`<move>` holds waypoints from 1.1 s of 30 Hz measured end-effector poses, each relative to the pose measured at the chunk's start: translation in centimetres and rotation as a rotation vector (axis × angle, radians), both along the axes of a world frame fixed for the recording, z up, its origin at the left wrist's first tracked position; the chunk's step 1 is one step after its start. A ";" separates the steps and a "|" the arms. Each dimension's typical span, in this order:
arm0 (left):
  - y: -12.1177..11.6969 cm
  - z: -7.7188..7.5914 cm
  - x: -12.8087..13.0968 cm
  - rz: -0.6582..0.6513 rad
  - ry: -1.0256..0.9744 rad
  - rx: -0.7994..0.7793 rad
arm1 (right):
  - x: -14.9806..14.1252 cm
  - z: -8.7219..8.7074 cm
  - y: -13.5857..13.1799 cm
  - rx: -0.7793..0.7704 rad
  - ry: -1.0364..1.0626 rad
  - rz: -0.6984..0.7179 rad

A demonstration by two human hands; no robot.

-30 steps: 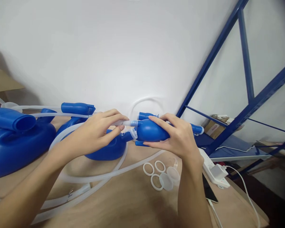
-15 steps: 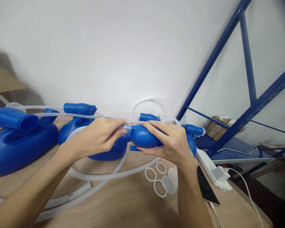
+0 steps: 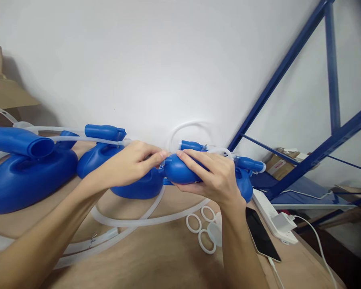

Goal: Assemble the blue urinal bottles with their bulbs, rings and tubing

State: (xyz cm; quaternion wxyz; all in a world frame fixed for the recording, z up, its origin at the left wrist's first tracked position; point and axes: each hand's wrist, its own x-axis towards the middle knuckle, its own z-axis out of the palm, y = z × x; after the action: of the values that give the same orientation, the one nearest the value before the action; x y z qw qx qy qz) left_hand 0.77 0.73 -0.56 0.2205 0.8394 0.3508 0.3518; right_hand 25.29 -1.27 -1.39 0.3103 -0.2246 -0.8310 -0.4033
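Observation:
My right hand [image 3: 213,170] is wrapped around a rounded blue plastic piece [image 3: 178,170], its fingers over the top and thumb side beneath. At the left end of that piece, a short bit of clear tube [image 3: 161,164] meets its narrow neck. My left hand [image 3: 135,160] is closed at this joint, thumb pressed along the top; most of its fingers are hidden. Below my left hand stands a blue plastic jug [image 3: 140,188]. Another blue jug [image 3: 243,186] is partly behind my right hand. Whitish tubing [image 3: 150,221] curves over the table under both hands.
More blue jugs [image 3: 27,182] stand at left, one with a blue funnel piece [image 3: 104,131] above it. White rings [image 3: 193,223], a phone [image 3: 260,233] and a power strip [image 3: 267,212] lie at right. Blue shelving [image 3: 273,76] rises beyond; a cardboard box [image 3: 12,94] is far left.
My left thumb has shifted up over the joint, and less of the clear tube shows. The blue piece has moved slightly left in my right hand's grip. The view has turned a little.

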 end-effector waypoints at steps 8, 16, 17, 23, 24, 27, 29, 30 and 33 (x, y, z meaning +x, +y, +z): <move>-1.3 -1.1 1.3 0.346 -0.164 0.644 | 2.5 0.5 0.4 -0.087 0.257 -0.187; -0.1 -3.0 2.5 0.075 -0.282 -0.064 | 2.8 0.8 -0.4 -0.125 0.337 -0.116; 0.1 -3.1 2.6 0.052 -0.309 -0.084 | 2.6 0.8 -0.5 -0.132 0.324 -0.107; -0.3 -3.0 2.7 -0.009 -0.357 -0.045 | 2.0 0.7 -0.3 -0.103 0.285 -0.092; -0.4 -3.0 2.7 -0.008 -0.368 -0.071 | 2.0 0.7 -0.3 -0.099 0.280 -0.098; -0.7 -2.9 2.9 -0.002 -0.418 -0.139 | 2.0 0.6 -0.1 -0.089 0.265 -0.111; -0.8 -2.8 3.0 0.007 -0.449 -0.147 | 2.0 0.6 -0.1 -0.077 0.256 -0.111; -0.8 -2.7 3.1 0.015 -0.458 -0.146 | 2.0 0.6 -0.1 -0.072 0.252 -0.112; -0.7 -2.7 3.2 0.048 -0.438 -0.139 | 1.9 0.5 -0.1 -0.071 0.240 -0.124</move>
State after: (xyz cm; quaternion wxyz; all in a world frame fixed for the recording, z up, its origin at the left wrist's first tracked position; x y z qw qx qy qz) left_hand 3.93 0.07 -3.28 0.3404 0.7172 0.3379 0.5057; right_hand 27.22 -1.38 -0.85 0.3738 -0.3328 -0.7862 -0.3624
